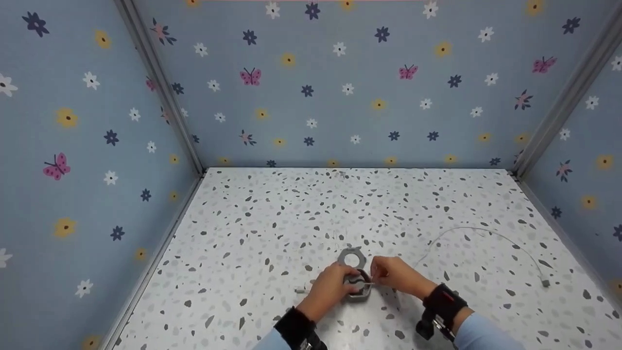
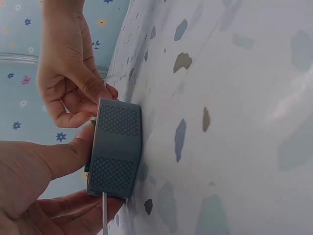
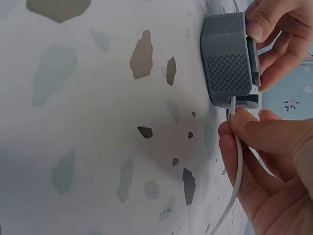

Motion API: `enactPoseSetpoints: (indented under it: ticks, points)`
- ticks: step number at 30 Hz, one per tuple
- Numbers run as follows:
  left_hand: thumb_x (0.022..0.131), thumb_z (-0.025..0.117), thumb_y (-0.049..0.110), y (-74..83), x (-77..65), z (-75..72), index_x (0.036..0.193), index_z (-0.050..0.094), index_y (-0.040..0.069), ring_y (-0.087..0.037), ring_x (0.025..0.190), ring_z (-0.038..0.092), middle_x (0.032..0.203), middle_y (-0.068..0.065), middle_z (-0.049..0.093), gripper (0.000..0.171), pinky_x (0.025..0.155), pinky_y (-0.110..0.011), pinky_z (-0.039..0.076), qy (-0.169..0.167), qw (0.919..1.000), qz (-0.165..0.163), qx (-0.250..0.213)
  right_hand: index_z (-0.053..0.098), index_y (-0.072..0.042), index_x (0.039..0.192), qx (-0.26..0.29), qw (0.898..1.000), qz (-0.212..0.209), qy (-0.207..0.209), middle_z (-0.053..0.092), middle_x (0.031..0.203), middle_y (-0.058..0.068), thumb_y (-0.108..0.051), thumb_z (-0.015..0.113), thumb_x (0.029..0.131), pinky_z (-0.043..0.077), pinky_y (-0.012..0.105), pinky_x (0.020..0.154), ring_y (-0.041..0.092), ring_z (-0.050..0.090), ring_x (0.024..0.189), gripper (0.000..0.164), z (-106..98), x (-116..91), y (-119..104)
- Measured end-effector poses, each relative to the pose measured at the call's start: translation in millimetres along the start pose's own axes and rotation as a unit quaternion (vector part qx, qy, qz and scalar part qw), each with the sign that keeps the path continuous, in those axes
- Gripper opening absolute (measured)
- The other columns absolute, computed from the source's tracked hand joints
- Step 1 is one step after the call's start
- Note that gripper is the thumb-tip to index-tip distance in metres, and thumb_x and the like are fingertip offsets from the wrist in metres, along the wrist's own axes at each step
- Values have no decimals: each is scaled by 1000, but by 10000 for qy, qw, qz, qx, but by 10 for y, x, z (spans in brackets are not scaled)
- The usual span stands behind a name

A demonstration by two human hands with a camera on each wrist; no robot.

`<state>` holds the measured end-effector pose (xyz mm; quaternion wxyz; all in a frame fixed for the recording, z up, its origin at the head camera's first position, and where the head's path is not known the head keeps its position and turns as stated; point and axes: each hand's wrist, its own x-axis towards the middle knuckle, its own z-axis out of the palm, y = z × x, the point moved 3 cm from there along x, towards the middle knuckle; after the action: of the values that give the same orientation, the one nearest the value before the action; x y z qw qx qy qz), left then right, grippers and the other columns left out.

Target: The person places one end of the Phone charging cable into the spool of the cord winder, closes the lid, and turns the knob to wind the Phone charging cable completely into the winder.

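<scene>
A grey angular cable winder case [image 1: 359,298] with dotted grips on its sides sits on the table, its ring-shaped lid [image 1: 360,255] folded back behind it. My left hand [image 1: 330,286] holds the case, thumb on the inner part and fingers round the far side, as the left wrist view shows. White cable [image 3: 238,169] comes out of the case's right side. Close to that exit, my right hand [image 1: 399,276] pinches the cable between thumb and fingers. Another stretch of cable [image 2: 104,215] leaves the opposite side. The cable inside is partly hidden by my left hand.
The cable's long run [image 1: 459,227] arcs over the speckled table [image 1: 272,218] to a dark-tipped plug [image 1: 545,283] at the right. A light plug [image 1: 301,290] lies left of the left hand. Flower-patterned panels [image 1: 350,107] enclose the table at the back and sides.
</scene>
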<state>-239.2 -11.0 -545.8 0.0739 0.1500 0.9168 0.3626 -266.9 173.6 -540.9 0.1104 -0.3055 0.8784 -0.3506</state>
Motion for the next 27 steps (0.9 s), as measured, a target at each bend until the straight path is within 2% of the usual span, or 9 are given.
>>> enactPoseSetpoints:
  ticks: [3, 6, 9, 12, 14, 17, 21, 25, 27]
  points:
    - [79, 78, 26, -5, -13, -17, 114, 71, 18, -15, 96, 61, 104, 1, 67, 36, 85, -34, 51, -178, 9998, 8, 41, 60, -3, 95, -318, 9992, 204, -138, 70, 85, 10, 9, 70, 76, 55, 29, 66, 20, 66, 76, 25, 10, 0, -55]
    - [85, 72, 35, 4, -2, -105, 128, 62, 18, -18, 103, 60, 116, -3, 63, 48, 89, -38, 51, -448, 9988, 1, 178, 56, 0, 115, -526, 9965, 527, -388, 68, 105, 19, 4, 73, 74, 55, 43, 81, 32, 66, 94, 44, 24, -14, -159]
    - [93, 62, 38, 25, 96, -223, 139, 51, 12, -26, 114, 59, 130, -13, 58, 54, 98, -43, 47, -489, 9984, 103, 265, 48, 5, 130, -752, 9939, 685, -430, 59, 122, 26, -4, 79, 70, 48, 52, 94, 40, 59, 110, 68, 62, -27, -263]
    - [100, 53, 29, 33, 263, -297, 143, 45, 5, -30, 128, 50, 142, -17, 49, 50, 108, -43, 40, -328, 9972, 273, 611, 46, 8, 134, -1241, 9902, 589, -233, 57, 124, 28, -13, 84, 68, 49, 52, 92, 41, 59, 108, 79, 119, -27, -358]
    - [101, 50, 21, 17, 375, -282, 146, 40, 5, -31, 136, 42, 149, -16, 42, 49, 112, -43, 34, -340, 9933, 374, 1044, 47, 8, 134, -1600, 9856, 531, -100, 57, 121, 27, -19, 85, 69, 52, 51, 87, 39, 61, 103, 80, 163, -29, -401]
    - [100, 48, 12, -23, 499, -211, 151, 33, 9, -30, 142, 33, 156, -11, 32, 53, 116, -43, 28, -606, 9846, 420, 1586, 50, 6, 132, -1898, 9803, 540, 63, 59, 118, 23, -21, 84, 71, 54, 48, 82, 35, 62, 99, 76, 214, -21, -454]
    - [98, 53, 15, -71, 575, -114, 151, 34, 12, -29, 139, 36, 152, -8, 39, 56, 116, -45, 26, -849, 9784, 400, 1839, 56, 6, 125, -2053, 9771, 523, 209, 63, 111, 18, -23, 85, 70, 56, 44, 79, 31, 65, 94, 67, 256, -2, -494]
    - [95, 57, 16, -86, 647, -73, 141, 47, 10, -30, 128, 44, 138, -10, 51, 48, 108, -45, 35, -752, 9835, 309, 1619, 60, 5, 117, -2062, 9770, 498, 231, 66, 97, 13, -24, 86, 69, 57, 40, 71, 27, 66, 83, 61, 271, 14, -495]
    - [96, 52, 13, -91, 708, -77, 135, 52, 8, -32, 124, 46, 133, -12, 53, 40, 104, -46, 38, -689, 9906, 102, 1178, 61, 4, 116, -2033, 9772, 574, 207, 66, 96, 12, -23, 86, 69, 57, 40, 71, 26, 66, 81, 60, 261, 24, -489]
